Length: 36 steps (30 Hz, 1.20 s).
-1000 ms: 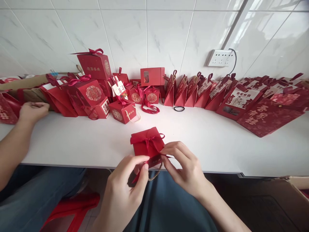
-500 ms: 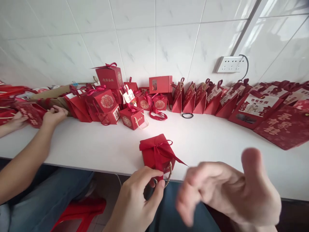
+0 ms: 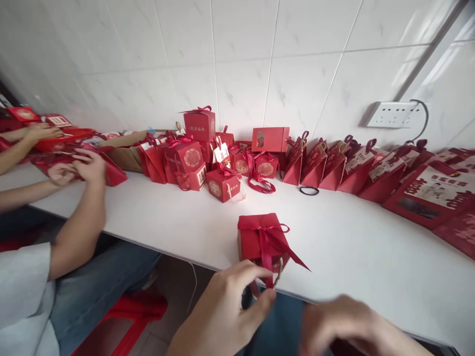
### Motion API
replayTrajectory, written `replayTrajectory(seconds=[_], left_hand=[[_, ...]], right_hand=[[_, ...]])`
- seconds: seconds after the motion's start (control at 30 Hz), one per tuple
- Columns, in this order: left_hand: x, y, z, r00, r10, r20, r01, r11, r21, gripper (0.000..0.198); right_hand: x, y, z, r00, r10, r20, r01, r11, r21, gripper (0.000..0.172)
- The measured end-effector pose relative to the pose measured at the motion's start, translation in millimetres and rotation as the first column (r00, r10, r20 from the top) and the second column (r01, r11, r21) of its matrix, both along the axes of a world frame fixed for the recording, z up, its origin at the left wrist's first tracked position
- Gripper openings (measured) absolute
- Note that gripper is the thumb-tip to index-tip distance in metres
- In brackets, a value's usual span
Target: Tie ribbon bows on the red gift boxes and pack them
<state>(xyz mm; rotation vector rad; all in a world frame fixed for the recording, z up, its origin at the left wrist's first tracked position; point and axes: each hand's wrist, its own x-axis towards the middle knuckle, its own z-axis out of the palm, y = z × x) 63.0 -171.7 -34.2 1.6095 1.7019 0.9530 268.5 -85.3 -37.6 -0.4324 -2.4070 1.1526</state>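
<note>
A small red gift box (image 3: pixel 260 236) stands at the near edge of the white table, with a red ribbon (image 3: pixel 264 244) tied in a bow over its lid. At its front side, my left hand (image 3: pixel 226 309) pinches the hanging ribbon end between thumb and index finger. A twisted cord handle (image 3: pixel 278 273) curves out beside those fingertips. My right hand (image 3: pixel 339 321) is low at the bottom edge, over my lap and apart from the box. Motion smears its fingers, so I cannot make out whether they hold anything.
Finished-looking red boxes (image 3: pixel 193 155) are piled at the back, and red gift bags (image 3: pixel 356 170) line the wall on the right. A black ring (image 3: pixel 309 191) lies before them. At left, a co-worker's hands (image 3: pixel 79 168) handle a red bag. A power strip (image 3: pixel 397 114) is on the wall.
My right hand, spread and raised before, has dropped toward my lap. My left hand keeps its pinch on the ribbon. The view has turned left, showing more of the co-workers' hands.
</note>
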Motion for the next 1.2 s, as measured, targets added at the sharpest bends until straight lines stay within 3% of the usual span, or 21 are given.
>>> replayTrajectory(seconds=[0.07,0.17,0.27,0.37,0.43,0.47,0.5,0.57,0.63,0.67,0.73,0.83,1.0,1.2], left_hand=[[-0.1,0.5,-1.9,1.000,0.000,0.011,0.001,1.000,-0.028,0.021],[-2.1,3.1,-6.1,0.999,-0.030,0.010,0.031,0.997,-0.071,0.023],[-9.9,1.4,-5.6,0.995,-0.088,-0.049,0.080,0.985,-0.152,0.026],[-26.9,-5.1,3.8,0.953,-0.274,-0.132,0.225,0.927,-0.301,0.020],[-40.9,-5.3,12.9,0.917,-0.393,-0.074,0.347,0.873,-0.343,0.014],[-47.2,-2.0,17.0,0.917,-0.399,-0.024,0.374,0.877,-0.300,0.013],[-52.2,4.0,20.1,0.934,-0.356,0.010,0.350,0.913,-0.209,0.017],[-57.1,23.9,22.4,0.988,-0.153,-0.011,0.153,0.987,0.056,0.025],[-55.3,49.7,20.0,0.988,0.048,-0.146,-0.005,0.960,0.281,0.018],[-52.7,62.3,17.8,0.974,0.062,-0.220,0.013,0.946,0.325,0.017],[-46.4,82.6,13.7,0.952,0.016,-0.305,0.090,0.939,0.331,0.018],[-39.3,95.6,10.6,0.950,-0.070,-0.305,0.158,0.948,0.275,0.019],[-36.5,95.1,6.2,0.973,-0.020,-0.229,0.074,0.970,0.231,0.018],[-33.0,98.3,-6.5,0.996,0.050,-0.077,-0.037,0.985,0.168,0.018]], right_hand=[[-10.7,-3.2,-0.3,0.993,-0.114,-0.024,0.114,0.993,-0.001,0.012],[-28.5,-5.8,-3.5,0.952,-0.242,-0.185,0.272,0.949,0.158,0.011],[-39.4,-6.9,-8.6,0.949,-0.211,-0.233,0.290,0.875,0.387,0.015],[-44.3,-5.9,-14.3,0.962,-0.204,-0.180,0.271,0.772,0.575,0.024],[-46.9,-4.2,-18.7,0.960,-0.220,-0.171,0.278,0.708,0.649,0.023],[-48.3,-3.3,-21.2,0.955,-0.236,-0.177,0.293,0.682,0.670,0.021],[-49.8,-2.5,-23.9,0.949,-0.251,-0.189,0.311,0.658,0.686,0.019],[-52.7,-1.4,-29.1,0.935,-0.278,-0.220,0.350,0.618,0.704,0.017],[-55.5,-1.0,-33.3,0.924,-0.288,-0.253,0.379,0.590,0.712,0.018],[-56.8,-1.1,-34.7,0.920,-0.288,-0.267,0.390,0.582,0.714,0.020],[-59.5,-1.4,-35.7,0.912,-0.288,-0.293,0.410,0.577,0.707,0.021],[-63.9,-2.1,-34.4,0.901,-0.303,-0.311,0.433,0.569,0.699,0.022],[-69.9,-0.7,-34.6,0.868,-0.336,-0.367,0.495,0.522,0.694,0.018],[-73.0,0.7,-43.4,0.828,-0.294,-0.478,0.553,0.569,0.609,0.017]])
